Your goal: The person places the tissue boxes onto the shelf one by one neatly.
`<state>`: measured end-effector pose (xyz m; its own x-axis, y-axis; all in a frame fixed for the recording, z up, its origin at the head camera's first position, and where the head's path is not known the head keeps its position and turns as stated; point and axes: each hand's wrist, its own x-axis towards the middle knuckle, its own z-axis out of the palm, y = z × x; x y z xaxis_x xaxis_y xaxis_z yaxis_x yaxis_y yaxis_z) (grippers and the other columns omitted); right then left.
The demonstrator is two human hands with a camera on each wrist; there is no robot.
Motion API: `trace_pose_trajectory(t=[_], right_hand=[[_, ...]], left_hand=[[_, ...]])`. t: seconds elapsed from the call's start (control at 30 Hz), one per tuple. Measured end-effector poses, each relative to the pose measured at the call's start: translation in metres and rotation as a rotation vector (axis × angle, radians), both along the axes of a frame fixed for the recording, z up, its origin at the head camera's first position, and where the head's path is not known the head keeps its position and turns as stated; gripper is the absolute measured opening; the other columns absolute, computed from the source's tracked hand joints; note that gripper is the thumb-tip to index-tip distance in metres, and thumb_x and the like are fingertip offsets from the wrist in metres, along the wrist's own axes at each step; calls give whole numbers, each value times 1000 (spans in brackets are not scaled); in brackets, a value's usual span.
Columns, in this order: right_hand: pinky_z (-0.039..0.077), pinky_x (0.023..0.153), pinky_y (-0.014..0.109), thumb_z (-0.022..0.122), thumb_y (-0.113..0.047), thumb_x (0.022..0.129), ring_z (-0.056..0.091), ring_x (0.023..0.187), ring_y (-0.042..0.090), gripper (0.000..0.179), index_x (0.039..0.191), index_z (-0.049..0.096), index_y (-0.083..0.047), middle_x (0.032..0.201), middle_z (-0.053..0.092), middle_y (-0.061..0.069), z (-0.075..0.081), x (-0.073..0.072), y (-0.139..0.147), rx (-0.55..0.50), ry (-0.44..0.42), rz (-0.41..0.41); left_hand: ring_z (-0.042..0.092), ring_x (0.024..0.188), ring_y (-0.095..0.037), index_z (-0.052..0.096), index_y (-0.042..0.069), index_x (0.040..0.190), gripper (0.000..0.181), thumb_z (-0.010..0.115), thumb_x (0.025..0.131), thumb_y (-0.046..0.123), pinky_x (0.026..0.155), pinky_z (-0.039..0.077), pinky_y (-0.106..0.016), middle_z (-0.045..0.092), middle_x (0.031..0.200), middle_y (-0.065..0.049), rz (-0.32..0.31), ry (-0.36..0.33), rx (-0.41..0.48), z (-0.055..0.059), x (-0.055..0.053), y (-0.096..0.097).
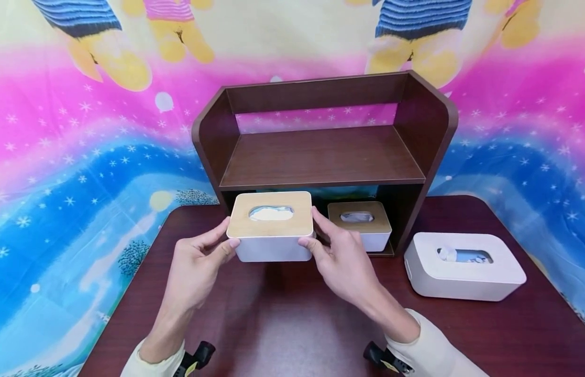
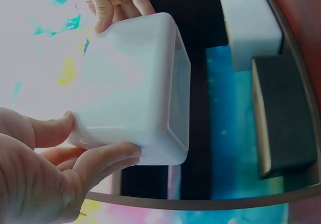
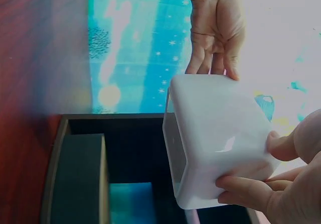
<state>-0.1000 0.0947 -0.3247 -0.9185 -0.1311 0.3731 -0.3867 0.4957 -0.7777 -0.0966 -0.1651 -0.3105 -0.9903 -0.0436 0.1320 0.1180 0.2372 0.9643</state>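
Note:
Both hands hold a white tissue box with a wooden lid [image 1: 273,248] in front of the shelf unit. The left hand [image 1: 198,262] grips its left end, thumb on the front face. At the right end, the right hand [image 1: 341,256] grips it with the thumb near the front corner. White tissue shows in the lid's oval slot. A recessed underside [image 2: 179,91] shows in the left wrist view. A similar tissue box [image 1: 376,241] stands in the lower compartment, beyond the right hand. Beside it is a dark box [image 2: 285,116], hidden from the head view by the held box.
The dark brown two-level shelf unit [image 1: 320,157] stands on the reddish-brown table [image 1: 292,324]. A larger white tissue box [image 1: 462,285] sits on the table right of the shelf. Behind hangs a patterned pink and blue cloth [image 1: 85,131].

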Motion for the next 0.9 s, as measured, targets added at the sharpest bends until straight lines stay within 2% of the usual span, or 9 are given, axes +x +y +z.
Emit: trace_pose_trajectory(t=[0.07, 0.13, 0.2, 0.23, 0.4, 0.57, 0.63, 0.8, 0.9], right_hand=[[59, 71, 24, 79, -25, 99, 74, 84, 8, 71, 160, 48, -6, 148, 64, 13, 6, 0, -1, 8, -5, -4], [46, 57, 23, 79, -27, 99, 52, 56, 3, 71, 160, 49, -7, 147, 66, 13, 11, 0, -1, 16, 3, -10], [36, 48, 27, 79, -29, 99, 30, 46, 4, 70, 160, 50, -9, 142, 71, 13, 17, -1, -1, 27, 10, -16], [32, 46, 28, 79, -30, 99, 24, 43, 4, 70, 160, 51, -9, 140, 72, 12, 19, -1, -1, 32, 12, -20], [32, 43, 30, 78, -33, 100, 29, 39, 9, 68, 160, 52, -13, 137, 75, 11, 35, -1, -2, 55, 18, -26], [37, 46, 30, 77, -35, 100, 35, 38, 14, 67, 160, 52, -15, 146, 69, 9, 53, -2, -3, 91, 33, -32], [36, 45, 30, 77, -35, 101, 36, 39, 15, 68, 160, 52, -16, 140, 73, 10, 60, -2, -3, 107, 34, -38], [32, 43, 31, 78, -35, 100, 37, 41, 18, 66, 159, 54, -15, 126, 80, 12, 74, -5, -4, 109, 72, -50], [32, 44, 32, 78, -34, 100, 36, 41, 17, 66, 158, 54, -15, 134, 76, 11, 81, -8, -4, 94, 91, -48]], left_hand=[[72, 124, -22, 60, 7, 150, 54, 77, 99, 5, 93, 60, -33, 61, 154, -12, 2, 1, -4, 6, -1, -1], [72, 124, -22, 60, 8, 150, 54, 77, 99, 6, 93, 60, -34, 62, 154, -11, 1, 4, -18, 11, -1, -3], [72, 125, -24, 60, 10, 150, 54, 77, 99, 7, 93, 61, -33, 62, 154, -10, -4, 11, -40, 16, -2, -4], [72, 125, -24, 60, 11, 150, 54, 77, 99, 8, 92, 61, -32, 63, 154, -9, -4, 16, -54, 19, -2, -4], [75, 121, -20, 60, 14, 151, 53, 77, 100, 14, 89, 62, -30, 63, 155, -8, -10, 48, -98, 35, -1, -8], [76, 112, -5, 61, 15, 149, 53, 78, 99, 18, 88, 62, -27, 62, 155, -9, -3, 51, -73, 52, -1, -11], [76, 112, -2, 61, 15, 149, 52, 78, 99, 19, 88, 62, -26, 62, 155, -9, -4, 60, -70, 57, -2, -12], [77, 109, -2, 63, 14, 148, 50, 78, 99, 16, 87, 62, -27, 64, 153, -13, -20, 105, -32, 69, -5, -12], [78, 107, -3, 65, 14, 146, 50, 79, 98, 15, 87, 62, -27, 66, 150, -14, -14, 119, 0, 75, -8, -11]])
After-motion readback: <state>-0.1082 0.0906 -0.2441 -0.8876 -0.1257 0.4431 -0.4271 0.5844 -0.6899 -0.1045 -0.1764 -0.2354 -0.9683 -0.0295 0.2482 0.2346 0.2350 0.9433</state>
